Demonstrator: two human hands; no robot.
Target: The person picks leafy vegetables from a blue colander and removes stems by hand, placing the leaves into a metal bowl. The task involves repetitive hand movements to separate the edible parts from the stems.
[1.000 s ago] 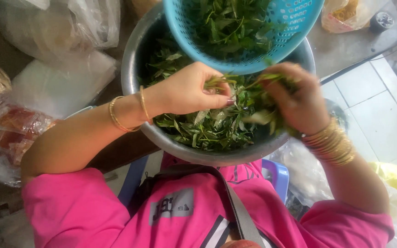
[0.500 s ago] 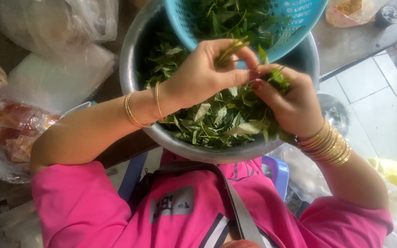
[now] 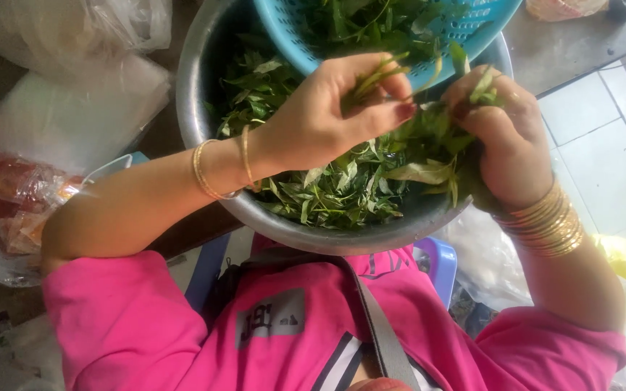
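While clear plastic bags [image 3: 74,65] lie left, both hands pinch green stems [image 3: 378,72] over the metal bowl [image 3: 204,130].

— What is the big bowl [image 3: 204,123] made of?
— Metal, dull grey with a soft sheen. The colander [image 3: 472,29] over it is blue plastic, perforated and slightly glossy.
— And the leaves [image 3: 342,192]?
— Smooth, with a slight gloss where light catches them.
— The rest?
— Bangles [image 3: 545,224] of shiny golden metal, a matt pink cloth shirt [image 3: 132,326], crinkled clear plastic bags [image 3: 74,36], smooth pale floor tiles [image 3: 603,145].
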